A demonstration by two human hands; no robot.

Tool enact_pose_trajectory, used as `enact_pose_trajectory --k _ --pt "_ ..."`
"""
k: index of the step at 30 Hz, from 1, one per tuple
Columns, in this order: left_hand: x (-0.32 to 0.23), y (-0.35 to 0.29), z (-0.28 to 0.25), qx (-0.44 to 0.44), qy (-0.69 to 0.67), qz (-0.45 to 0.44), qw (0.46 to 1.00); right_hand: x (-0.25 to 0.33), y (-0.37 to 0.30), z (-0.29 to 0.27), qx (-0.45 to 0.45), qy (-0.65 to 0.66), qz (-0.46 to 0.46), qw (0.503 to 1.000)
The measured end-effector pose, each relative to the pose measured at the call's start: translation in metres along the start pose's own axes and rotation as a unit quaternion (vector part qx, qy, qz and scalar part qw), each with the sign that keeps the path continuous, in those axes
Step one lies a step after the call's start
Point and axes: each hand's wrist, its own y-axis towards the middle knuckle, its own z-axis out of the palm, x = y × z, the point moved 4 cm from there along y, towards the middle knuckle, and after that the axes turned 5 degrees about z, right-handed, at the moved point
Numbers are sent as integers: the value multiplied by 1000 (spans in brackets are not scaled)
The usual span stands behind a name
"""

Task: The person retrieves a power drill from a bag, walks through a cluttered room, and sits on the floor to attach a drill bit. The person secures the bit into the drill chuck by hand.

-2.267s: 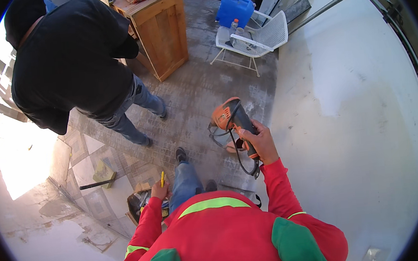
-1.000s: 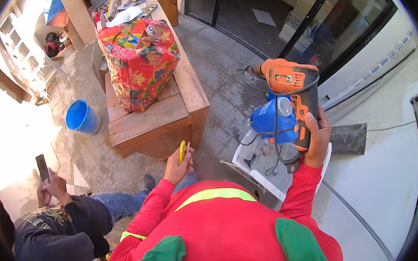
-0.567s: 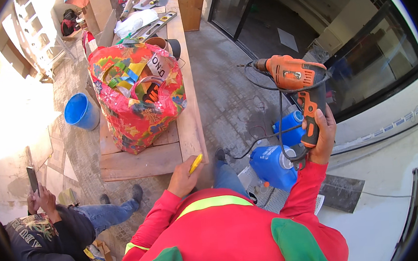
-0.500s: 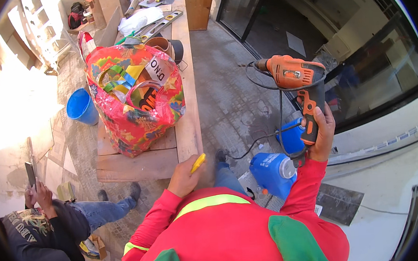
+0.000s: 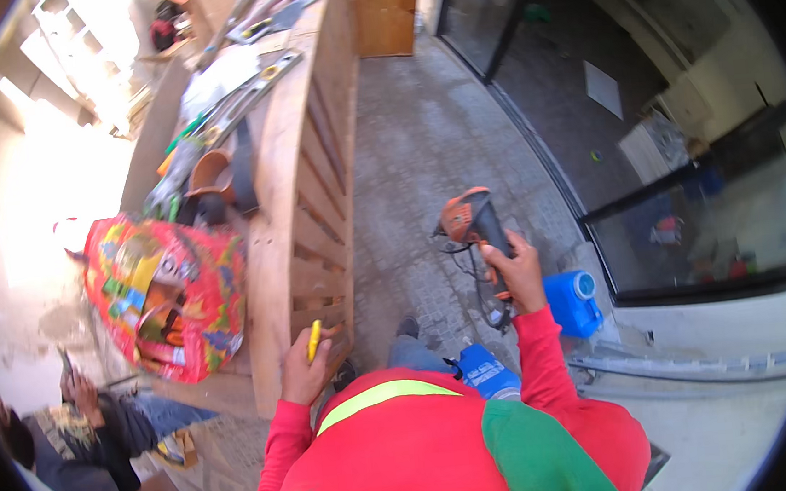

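Observation:
My right hand point(image 5: 517, 271) grips the handle of an orange and black corded power drill point(image 5: 470, 218). Its body points away from me and its dark cord hangs below the grip. In my left hand point(image 5: 306, 368), beside the wooden bench point(image 5: 278, 282), is a short yellow stick-like tool point(image 5: 315, 340), perhaps a marker or a knife; its lower part is hidden by the fingers. A red floral bag point(image 5: 218, 310) stuffed with items sits on the bench to the left of that hand.
Beyond the bag lie terracotta-coloured pipe pieces point(image 5: 212, 172), a level point(image 5: 279, 65) and a trowel point(image 5: 287, 14). Blue jugs point(image 5: 571, 303) stand near my right arm. Glass sliding doors point(image 5: 531, 124) line the right side. Another person point(image 5: 81, 445) is at lower left holding a dark object.
The drill has swung left and away, now pointing forward. My left hand moved left and slightly lower. The view has shifted, so the bag sits further left and the bench's slatted side shows.

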Motion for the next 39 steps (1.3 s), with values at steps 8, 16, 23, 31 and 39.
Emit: enact_pose_trajectory --k 8,16,23,31,39 --pt "-30 107 70 52 -75 -37 995 -41 51 -57 10 -22 77 997" --pt "-24 197 109 70 -225 -78 969 -19 113 -54 -8 -52 62 997" --pt "-20 298 90 -52 -239 -67 967 35 180 -17 -1 -37 106 994" --pt "-33 449 84 -20 -261 -51 964 118 299 25 30 -55 99 993" --pt "23 567 138 8 -250 -165 954 133 446 2 69 7 107 992"
